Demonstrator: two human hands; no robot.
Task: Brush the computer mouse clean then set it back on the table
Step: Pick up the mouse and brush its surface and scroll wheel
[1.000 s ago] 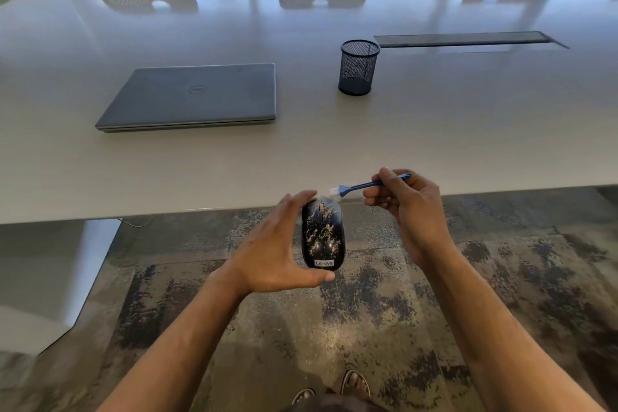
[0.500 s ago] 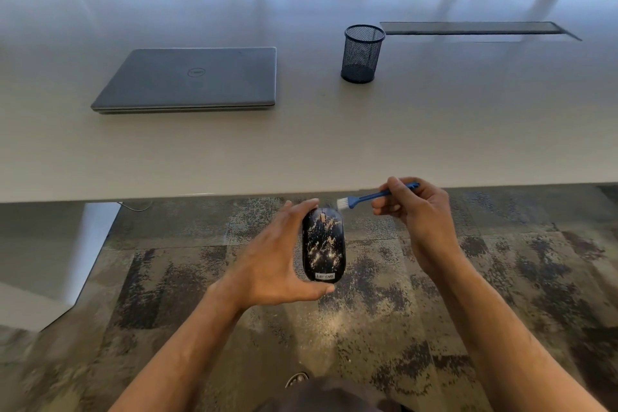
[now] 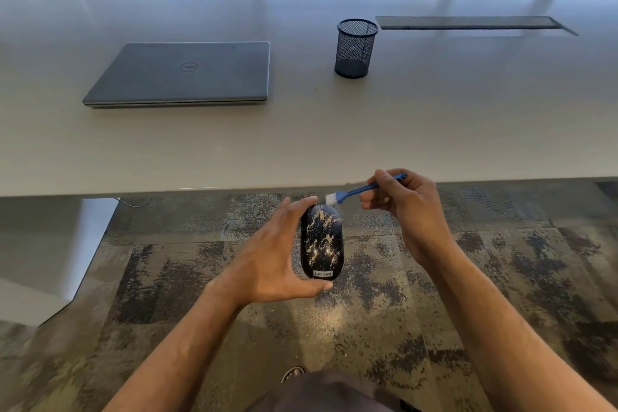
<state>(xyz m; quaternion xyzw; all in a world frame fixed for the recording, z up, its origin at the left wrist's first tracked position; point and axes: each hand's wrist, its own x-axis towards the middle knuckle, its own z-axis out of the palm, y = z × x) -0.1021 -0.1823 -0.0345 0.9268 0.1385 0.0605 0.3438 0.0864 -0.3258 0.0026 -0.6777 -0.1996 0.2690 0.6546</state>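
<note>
Since half second ago: brush [image 3: 359,191] tip dropped closer to mouse [image 3: 321,242] front; left hold unchanged.

Bench [image 3: 434,130]: wide, pale; closed laptop [image 3: 182,73] and mesh pen cup [image 3: 355,47] well apart from hands.

Mouse: off bench, held over carpet, just below near edge. Likely light, rigid, glossy shell, so slippery. Best held by ends or sides, top left bare for bristles.

Left hand [image 3: 272,256]: grip spans mouse end to end, thumb at rear, fingertips at front.

Right hand [image 3: 406,201]: grip pinches thin blue brush handle; white bristles just beside mouse front, contact unclear.
</note>
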